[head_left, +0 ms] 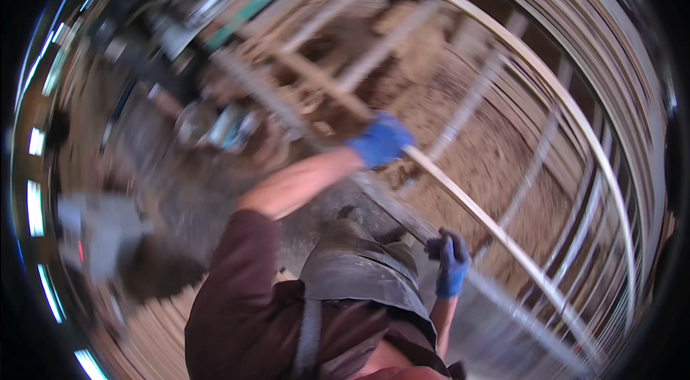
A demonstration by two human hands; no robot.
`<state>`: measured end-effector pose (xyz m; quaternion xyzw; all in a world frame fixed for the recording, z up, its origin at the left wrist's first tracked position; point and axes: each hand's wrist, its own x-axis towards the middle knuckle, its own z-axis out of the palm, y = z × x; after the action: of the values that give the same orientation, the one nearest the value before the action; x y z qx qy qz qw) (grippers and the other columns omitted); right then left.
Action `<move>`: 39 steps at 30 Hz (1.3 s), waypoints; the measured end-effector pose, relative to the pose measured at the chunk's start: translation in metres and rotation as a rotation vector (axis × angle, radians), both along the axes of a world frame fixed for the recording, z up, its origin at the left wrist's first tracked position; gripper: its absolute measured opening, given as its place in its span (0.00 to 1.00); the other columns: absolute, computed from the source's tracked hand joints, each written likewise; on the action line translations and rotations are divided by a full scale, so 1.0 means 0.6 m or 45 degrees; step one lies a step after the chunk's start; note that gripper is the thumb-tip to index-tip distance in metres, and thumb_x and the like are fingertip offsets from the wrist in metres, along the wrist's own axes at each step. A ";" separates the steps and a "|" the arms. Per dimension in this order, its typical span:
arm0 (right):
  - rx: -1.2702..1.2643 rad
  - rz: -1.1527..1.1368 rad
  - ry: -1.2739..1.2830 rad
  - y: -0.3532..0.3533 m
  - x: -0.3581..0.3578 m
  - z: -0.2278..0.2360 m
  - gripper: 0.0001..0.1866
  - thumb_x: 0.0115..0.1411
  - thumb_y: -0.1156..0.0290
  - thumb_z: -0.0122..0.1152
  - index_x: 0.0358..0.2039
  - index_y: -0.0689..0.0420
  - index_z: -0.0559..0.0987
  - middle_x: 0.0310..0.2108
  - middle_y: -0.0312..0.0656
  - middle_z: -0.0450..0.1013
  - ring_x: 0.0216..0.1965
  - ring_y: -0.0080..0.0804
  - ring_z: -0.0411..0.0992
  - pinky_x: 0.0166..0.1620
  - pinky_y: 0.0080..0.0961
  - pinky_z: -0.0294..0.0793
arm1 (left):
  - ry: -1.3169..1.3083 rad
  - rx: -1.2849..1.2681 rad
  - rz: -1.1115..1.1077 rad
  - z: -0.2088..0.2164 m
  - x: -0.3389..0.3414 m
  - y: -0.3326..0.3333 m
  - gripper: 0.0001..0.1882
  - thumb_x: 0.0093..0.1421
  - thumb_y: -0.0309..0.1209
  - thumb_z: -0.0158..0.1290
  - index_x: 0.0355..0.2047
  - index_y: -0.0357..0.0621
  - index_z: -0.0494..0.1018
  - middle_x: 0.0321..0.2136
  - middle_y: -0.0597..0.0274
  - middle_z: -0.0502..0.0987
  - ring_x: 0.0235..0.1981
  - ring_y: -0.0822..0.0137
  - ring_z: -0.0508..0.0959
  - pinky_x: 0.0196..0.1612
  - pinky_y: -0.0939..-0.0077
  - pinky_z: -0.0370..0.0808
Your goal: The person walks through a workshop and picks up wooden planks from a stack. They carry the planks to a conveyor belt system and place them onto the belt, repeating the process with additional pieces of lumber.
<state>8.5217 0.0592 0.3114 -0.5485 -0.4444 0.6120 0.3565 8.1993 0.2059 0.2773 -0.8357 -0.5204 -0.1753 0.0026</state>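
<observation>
My left hand [381, 139], in a blue glove, is wrapped round a long, thin wooden strip [481, 216]. The strip runs slantwise over a metal rack [471, 103], from the upper middle to the lower right. Close to my body, my right hand [451, 265] is raised in a blue glove with dark fingers. Its fingers are loosely bent, with the thumb apart, and nothing shows in them. It is near the rack's front rail, apart from the strip. Motion blur softens the edges.
A second long pale strip [568, 98] curves across the rack on the right. Brown shavings or sawdust [424, 57] lie beneath the bars. Lengths of wood [162, 326] lie at the lower left, near a grey machine-like object [104, 229]. A blue-and-white item [231, 126] lies on the floor.
</observation>
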 end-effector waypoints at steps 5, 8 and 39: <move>-0.037 0.678 -0.119 -0.031 -0.134 -0.070 0.15 0.70 0.69 0.51 0.51 0.64 0.76 0.33 0.45 0.80 0.31 0.27 0.78 0.34 0.22 0.77 | 0.606 0.094 0.357 -0.089 -0.019 -0.003 0.08 0.55 0.33 0.59 0.21 0.49 0.74 0.15 0.65 0.73 0.20 0.65 0.74 0.26 0.64 0.73; 0.096 0.957 -0.244 -0.014 -0.183 -0.114 0.15 0.71 0.68 0.51 0.52 0.63 0.75 0.33 0.44 0.80 0.31 0.26 0.78 0.34 0.21 0.77 | 0.658 0.012 0.314 -0.016 -0.023 -0.029 0.11 0.56 0.34 0.58 0.19 0.48 0.72 0.14 0.62 0.72 0.16 0.65 0.70 0.21 0.63 0.68; -0.073 1.133 -1.021 -0.219 -0.904 -0.266 0.15 0.66 0.63 0.57 0.49 0.57 0.79 0.42 0.51 0.79 0.41 0.46 0.79 0.46 0.37 0.78 | -0.352 -1.183 1.492 -0.633 -1.254 -0.499 0.26 0.64 0.52 0.50 0.50 0.45 0.79 0.49 0.44 0.79 0.53 0.45 0.78 0.54 0.53 0.74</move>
<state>7.9791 -0.0725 0.1519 -0.5073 -0.7146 0.4595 -0.1442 7.4471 -0.0934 -0.1022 -0.3083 -0.8950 -0.0111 -0.3221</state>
